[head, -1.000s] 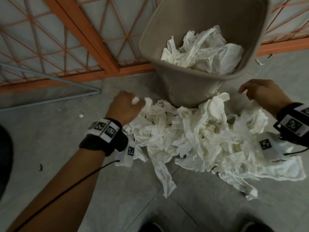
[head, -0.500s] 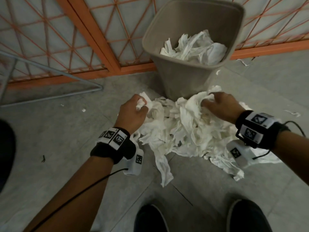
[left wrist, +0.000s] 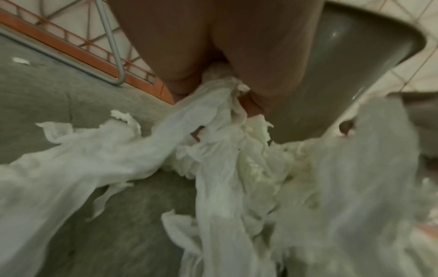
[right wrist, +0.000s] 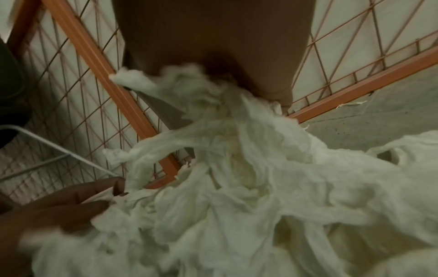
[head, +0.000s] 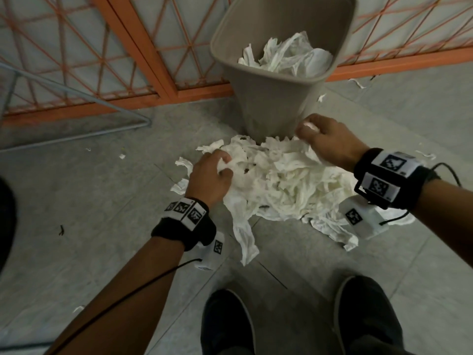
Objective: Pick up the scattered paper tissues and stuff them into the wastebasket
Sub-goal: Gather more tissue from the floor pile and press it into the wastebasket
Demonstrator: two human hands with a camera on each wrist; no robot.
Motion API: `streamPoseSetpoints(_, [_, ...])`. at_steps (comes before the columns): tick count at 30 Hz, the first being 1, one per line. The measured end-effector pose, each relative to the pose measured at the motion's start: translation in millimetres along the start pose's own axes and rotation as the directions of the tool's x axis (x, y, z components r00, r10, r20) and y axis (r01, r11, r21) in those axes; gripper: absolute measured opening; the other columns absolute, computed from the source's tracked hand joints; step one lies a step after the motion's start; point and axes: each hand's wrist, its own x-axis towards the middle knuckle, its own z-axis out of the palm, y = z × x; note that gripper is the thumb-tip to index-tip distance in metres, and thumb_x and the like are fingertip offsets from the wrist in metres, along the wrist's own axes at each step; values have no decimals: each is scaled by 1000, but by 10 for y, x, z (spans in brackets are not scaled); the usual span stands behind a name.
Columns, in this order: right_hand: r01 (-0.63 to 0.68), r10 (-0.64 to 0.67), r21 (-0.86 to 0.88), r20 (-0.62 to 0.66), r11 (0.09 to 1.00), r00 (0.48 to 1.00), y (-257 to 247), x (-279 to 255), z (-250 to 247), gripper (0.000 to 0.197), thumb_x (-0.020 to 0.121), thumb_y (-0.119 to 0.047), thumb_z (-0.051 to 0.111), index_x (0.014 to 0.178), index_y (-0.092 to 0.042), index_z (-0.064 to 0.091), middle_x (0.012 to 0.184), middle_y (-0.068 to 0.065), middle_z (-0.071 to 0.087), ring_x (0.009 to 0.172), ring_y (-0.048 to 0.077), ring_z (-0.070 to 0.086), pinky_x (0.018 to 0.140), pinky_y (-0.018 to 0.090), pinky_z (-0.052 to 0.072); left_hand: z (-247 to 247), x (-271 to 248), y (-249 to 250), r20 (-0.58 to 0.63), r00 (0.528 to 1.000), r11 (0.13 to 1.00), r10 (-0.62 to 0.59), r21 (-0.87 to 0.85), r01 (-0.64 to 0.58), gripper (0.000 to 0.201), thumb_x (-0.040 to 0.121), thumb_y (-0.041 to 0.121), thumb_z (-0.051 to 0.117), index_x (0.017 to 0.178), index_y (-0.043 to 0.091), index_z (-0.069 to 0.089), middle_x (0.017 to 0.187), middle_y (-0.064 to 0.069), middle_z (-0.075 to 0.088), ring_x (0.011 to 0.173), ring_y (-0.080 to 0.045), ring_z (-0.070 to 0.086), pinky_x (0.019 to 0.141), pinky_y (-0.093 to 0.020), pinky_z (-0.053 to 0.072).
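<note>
A heap of crumpled white paper tissues (head: 281, 190) lies on the grey floor right in front of the taupe wastebasket (head: 268, 103), which holds more tissues (head: 286, 57). My left hand (head: 217, 172) grips a wad at the heap's left edge, fingers curled into the paper (left wrist: 220, 105). At the heap's far right corner, by the basket's base, my right hand (head: 317, 134) clutches tissues too; the right wrist view shows paper (right wrist: 237, 150) bunched under the palm. A long strip (head: 245, 242) trails toward my feet.
An orange wire-mesh fence (head: 102, 60) runs behind the basket. A grey metal tube frame (head: 76, 93) lies on the floor at left. My dark shoes (head: 227, 324) stand just below the heap. Small paper scraps (head: 358, 83) dot the floor.
Both hands have drawn inward and bunched the spread tissues into a tighter heap; the right hand came from the far right onto the heap, then to the basket's base.
</note>
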Motion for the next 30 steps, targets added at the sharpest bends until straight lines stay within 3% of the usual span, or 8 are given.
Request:
streamPoseSetpoints(2, [-17,17,-39,13,999,1000,-28,-31,-36,33,83,-47,61,100,-19,66,96,5,66,87,22,58,74,29,40,-63,-6,106,-44,999,999,20,-43,-22,31,85,10,49,109,22,63,118,-7,56,107,-23,57,95,-30,45])
streamPoseSetpoints(6, [104,-113,-202,-31,974,993,25,-15,31,17,81,-8,59,92,3,62,92,21,61,88,37,57,62,24,26,5,-133,357,-56,982,983,181,-5,-182,27,87,18,49,110,14,64,118,-7,50,99,-22,58,91,-33,49])
streamPoseSetpoints(10, [234,-238,-206,4,950,971,83,-38,87,21,75,5,49,79,-15,54,86,8,49,80,28,51,65,26,28,342,-314,397,199,962,959,188,174,-223,50,80,49,66,116,18,51,126,4,43,100,-14,48,81,-30,45])
streamPoseSetpoints(17, [210,-204,-187,53,960,978,13,-165,-55,23,81,-25,66,104,-25,66,97,-2,59,88,17,54,73,16,39,430,-301,231,282,951,967,129,178,-184,46,86,22,56,131,25,44,124,-5,55,116,-29,50,96,-41,45])
streamPoseSetpoints(20, [181,-108,-369,210,912,972,17,-184,-66,68,65,-50,80,126,-35,53,108,0,46,97,19,47,87,30,42,356,-267,258,351,926,955,143,197,-222,59,88,35,52,140,47,26,127,-3,45,118,-27,47,98,-43,45])
streamPoseSetpoints(23, [147,-6,-516,266,844,964,116,-190,37,79,68,-32,81,137,-34,44,117,4,41,103,25,52,90,35,46,447,-323,272,479,871,879,108,363,-308,74,78,60,61,139,46,23,143,-3,27,128,-29,36,98,-48,46])
streamPoseSetpoints(27, [211,-50,-657,256,723,966,237,-237,104,13,77,-18,62,90,-18,63,93,4,43,100,32,59,76,32,46,575,-369,216,503,857,771,108,502,-392,55,84,39,64,132,25,42,143,-5,27,126,-29,38,88,-44,48])
streamPoseSetpoints(30, [227,-78,-609,261,760,962,354,-247,97,20,77,-20,59,67,-26,42,89,6,46,97,32,58,73,31,41,508,-334,208,420,892,832,167,425,-356,38,83,25,63,120,20,54,133,-4,40,118,-28,48,88,-40,49])
